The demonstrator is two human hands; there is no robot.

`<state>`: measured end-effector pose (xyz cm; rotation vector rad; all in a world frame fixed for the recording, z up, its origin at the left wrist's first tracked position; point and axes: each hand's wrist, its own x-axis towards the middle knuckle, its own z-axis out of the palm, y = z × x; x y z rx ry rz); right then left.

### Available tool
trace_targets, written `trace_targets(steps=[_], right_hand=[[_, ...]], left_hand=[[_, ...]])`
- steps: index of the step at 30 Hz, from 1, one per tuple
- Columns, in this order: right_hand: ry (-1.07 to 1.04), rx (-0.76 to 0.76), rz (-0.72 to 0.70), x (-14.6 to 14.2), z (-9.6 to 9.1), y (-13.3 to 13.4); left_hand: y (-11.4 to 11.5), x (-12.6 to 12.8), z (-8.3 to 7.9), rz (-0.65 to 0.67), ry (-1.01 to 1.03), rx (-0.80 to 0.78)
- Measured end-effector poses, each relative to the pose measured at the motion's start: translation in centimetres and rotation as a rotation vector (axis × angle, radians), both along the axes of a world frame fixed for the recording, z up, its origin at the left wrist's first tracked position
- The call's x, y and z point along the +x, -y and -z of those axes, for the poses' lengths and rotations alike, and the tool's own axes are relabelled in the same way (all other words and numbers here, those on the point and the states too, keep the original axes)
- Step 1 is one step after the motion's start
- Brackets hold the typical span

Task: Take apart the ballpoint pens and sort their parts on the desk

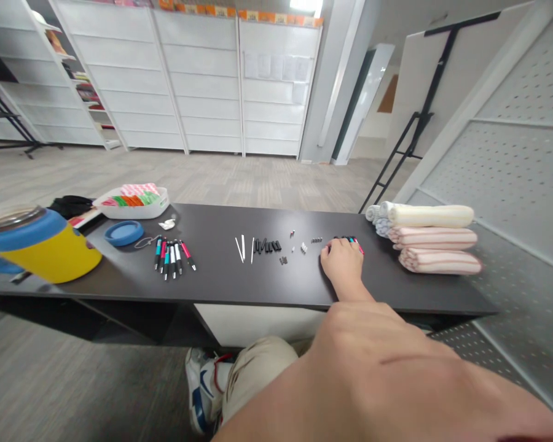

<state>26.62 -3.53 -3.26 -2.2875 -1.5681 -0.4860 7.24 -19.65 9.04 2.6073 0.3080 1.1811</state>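
Observation:
My right hand [342, 263] rests low over the right part of the dark table, fingers curled together. Colourful pen barrels [360, 247] show past its fingertips, partly covered; what the fingers grip, if anything, is hidden. Left of the hand lie a row of small dark pieces [316, 240], small pale pieces [303, 248] and small brownish pieces [283, 261]. Farther left are black pen parts [267, 246] and thin white sticks [243, 247]. Several assembled pens [172, 258] lie grouped at the left. A bare arm fills the near foreground. My left hand is out of view.
On the table's [221, 282] left end are a yellow and blue cup [50, 245], a blue lid [123, 232], crumpled white tissue [168, 224] and a white basket [138, 212] of wrapped items. Rolled towels [437, 237] are stacked at the right, beside a perforated panel [511, 215].

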Motion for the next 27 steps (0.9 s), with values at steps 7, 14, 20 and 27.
trace_targets(steps=[7, 14, 20, 27], right_hand=[[-0.033, 0.007, -0.063, -0.1, -0.4, 0.3], [-0.138, -0.011, -0.134, -0.2, -0.4, 0.3], [-0.191, -0.028, -0.143, -0.4, -0.9, 0.8], [-0.203, -0.067, -0.155, -0.5, -1.4, 1.2]], left_hand=[[-1.2, -1.6, 4.7, -0.194, 0.051, -0.093], [-8.2, -12.0, 8.8, -1.078, -0.316, -0.191], [-13.5, -17.4, 8.0, -1.46, -0.567, -0.218], [-15.7, -17.7, 9.1, -1.457, -0.655, -0.222]])
